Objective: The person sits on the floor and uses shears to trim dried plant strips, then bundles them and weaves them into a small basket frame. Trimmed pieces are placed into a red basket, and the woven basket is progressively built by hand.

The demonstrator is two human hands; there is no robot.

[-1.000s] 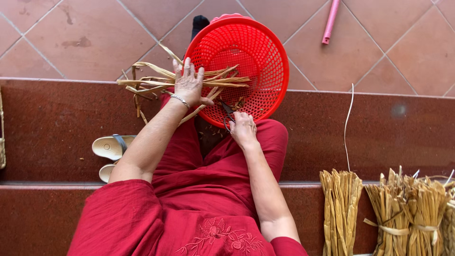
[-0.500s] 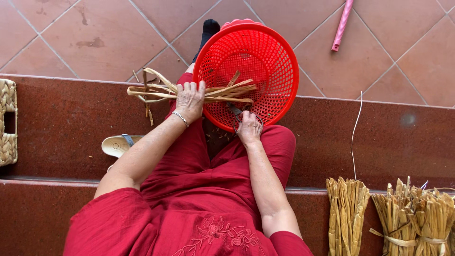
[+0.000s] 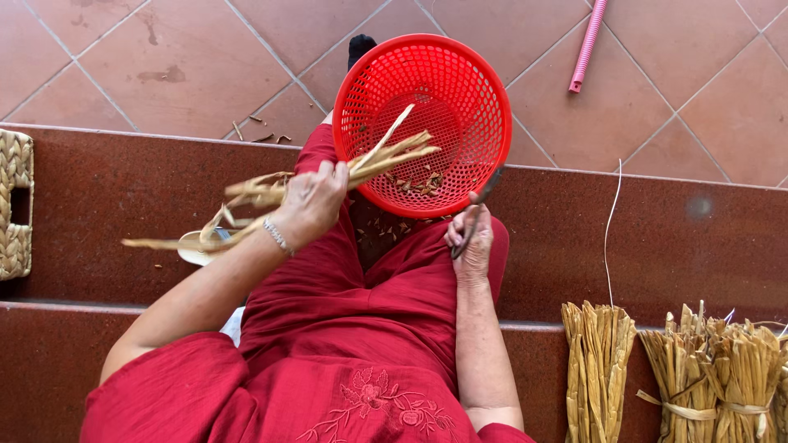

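The left hand [image 3: 316, 201] is closed around a bunch of dried straw strips [image 3: 271, 193], gripping it near the middle. The bunch's long axis runs on a slant: its far tips point toward two o'clock, out over the mouth of the red basket [image 3: 361, 74], and its loose, curling ends trail toward eight o'clock, past the wrist and its thin bracelet [image 3: 277, 235]. The bunch hangs above the person's lap, over the red trousers [image 3: 345, 279].

The right hand [image 3: 472, 246] rests on the right knee at about four o'clock from the basket, fingers curled around a pair of scissors [image 3: 478, 209] whose dark blades point up toward one o'clock, tips just beside the basket's rim.

The basket leans against the knees, short straw scraps [image 3: 414, 182] lying inside.

At three o'clock, tied straw bundles [image 3: 714, 361] stand upright on the step [image 3: 698, 246]. A woven basket [image 3: 15, 205] sits at nine o'clock, a pink tube [image 3: 587, 41] at one o'clock on the floor tiles [image 3: 123, 66].
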